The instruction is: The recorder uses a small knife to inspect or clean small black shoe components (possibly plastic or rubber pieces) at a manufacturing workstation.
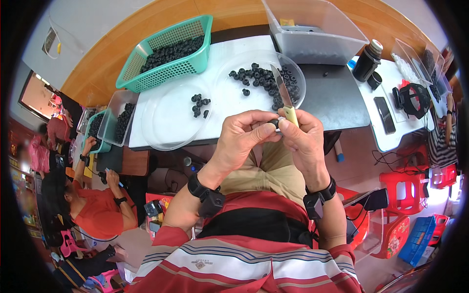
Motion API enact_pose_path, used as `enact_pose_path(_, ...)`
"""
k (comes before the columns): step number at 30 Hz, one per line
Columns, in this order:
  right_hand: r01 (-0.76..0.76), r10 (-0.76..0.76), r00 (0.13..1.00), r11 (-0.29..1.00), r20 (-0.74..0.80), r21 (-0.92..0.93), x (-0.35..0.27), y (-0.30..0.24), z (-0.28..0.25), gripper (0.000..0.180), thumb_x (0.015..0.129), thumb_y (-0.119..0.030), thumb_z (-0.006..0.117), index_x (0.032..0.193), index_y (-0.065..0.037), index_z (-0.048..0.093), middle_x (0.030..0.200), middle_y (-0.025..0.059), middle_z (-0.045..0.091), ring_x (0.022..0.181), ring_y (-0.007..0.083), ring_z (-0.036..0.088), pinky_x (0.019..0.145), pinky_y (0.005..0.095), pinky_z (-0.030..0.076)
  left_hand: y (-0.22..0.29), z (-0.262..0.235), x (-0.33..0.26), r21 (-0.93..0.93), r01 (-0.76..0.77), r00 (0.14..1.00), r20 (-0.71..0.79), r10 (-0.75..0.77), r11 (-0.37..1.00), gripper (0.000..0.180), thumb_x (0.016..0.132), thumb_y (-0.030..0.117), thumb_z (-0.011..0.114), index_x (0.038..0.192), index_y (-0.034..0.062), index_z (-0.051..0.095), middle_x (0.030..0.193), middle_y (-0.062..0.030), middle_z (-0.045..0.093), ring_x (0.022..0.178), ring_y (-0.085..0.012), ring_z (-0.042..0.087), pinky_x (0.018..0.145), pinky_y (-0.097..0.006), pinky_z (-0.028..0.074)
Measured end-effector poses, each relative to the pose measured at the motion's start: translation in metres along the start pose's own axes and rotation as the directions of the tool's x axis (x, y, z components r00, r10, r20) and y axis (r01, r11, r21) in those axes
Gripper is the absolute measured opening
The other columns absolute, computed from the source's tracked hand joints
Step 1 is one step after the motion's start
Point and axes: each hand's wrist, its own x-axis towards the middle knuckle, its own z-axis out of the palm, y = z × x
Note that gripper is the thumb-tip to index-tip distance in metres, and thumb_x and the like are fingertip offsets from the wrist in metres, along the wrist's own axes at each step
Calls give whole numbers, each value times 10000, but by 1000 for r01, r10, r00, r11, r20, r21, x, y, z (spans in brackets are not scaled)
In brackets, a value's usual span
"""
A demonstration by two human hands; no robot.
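The person's left hand (242, 137) is closed at the fingertips, pinching a small black part (275, 123) between thumb and index finger. The right hand (307, 139) grips a knife (284, 92) by its pale yellow handle, its thumb and fingertips also against the part; the smooth metal blade points up and away from the body. The part is held just above the lap, at the near edge of the white-topped counter (224, 56).

Beyond the knife, a round, clear plastic dish (227, 100) holds many more black parts (254, 74), knobby and dull, with rounded ends. A second clear dish (163, 117), to its left, carries a small cluster of them (199, 104). Behind the dishes, a mint-green basket (171, 77) of latticed plastic is heaped with similar pieces, and a translucent rectangular tub (317, 46) stands to the right.

Farther right are a dark cylindrical flask (366, 63) and a flat black phone (384, 115). The person's red, white and striped shirt (244, 259) bears a small emblem with fine lettering on the chest. A blue plastic crate (417, 239) at lower right is marked with pale print, too small to tell.
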Motion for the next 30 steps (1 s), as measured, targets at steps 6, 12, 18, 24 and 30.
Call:
enact_pose_path(6, 89, -111, 986, 982, -128, -165, -2, 2, 7, 330, 929, -151, 730, 1170, 62, 659, 963, 95, 723, 799, 111, 679, 686, 229, 541, -6, -4, -4, -94, -16, 1000, -15, 15, 995, 271, 973, 110, 654, 1208, -24, 646, 1007, -92, 694, 879, -159, 690, 830, -327, 627)
enact_pose_path(12, 256, -282, 959, 840, 18, -478, -18, 4, 7, 300, 966, -183, 691, 1155, 51, 685, 971, 78, 719, 852, 115, 656, 761, 249, 516, -9, -11, -1, -215, -29, 999, -50, 18, 976, 248, 986, 152, 643, 1180, 0, 624, 983, -67, 659, 858, -122, 651, 826, -307, 626)
enact_pose_path(18, 397, -423, 897, 643, 128, -655, -20, 6, 6, 277, 914, -185, 735, 1115, 5, 719, 791, 92, 673, 696, 146, 614, 647, 282, 472, -4, -6, -2, -269, -40, 997, -75, 21, 962, 202, 982, 153, 649, 1122, 9, 621, 933, -69, 656, 829, -134, 664, 819, -311, 626)
enact_pose_path(24, 445, -481, 862, 569, 159, -691, -22, 6, 5, 276, 880, -166, 760, 1105, -9, 727, 744, 90, 638, 630, 166, 580, 596, 297, 447, -5, -5, -6, -282, -43, 996, -86, 20, 958, 188, 977, 128, 650, 1119, 7, 623, 945, -80, 651, 828, -136, 654, 817, -315, 627)
enact_pose_path(30, 445, -478, 862, 558, 167, -700, -26, 1, 3, 266, 873, -151, 763, 1099, -15, 733, 748, 88, 639, 628, 164, 582, 589, 290, 445, -5, -1, -9, -279, -64, 996, -75, 45, 958, 174, 981, 135, 649, 1075, -10, 633, 918, -73, 648, 825, -122, 646, 803, -313, 630)
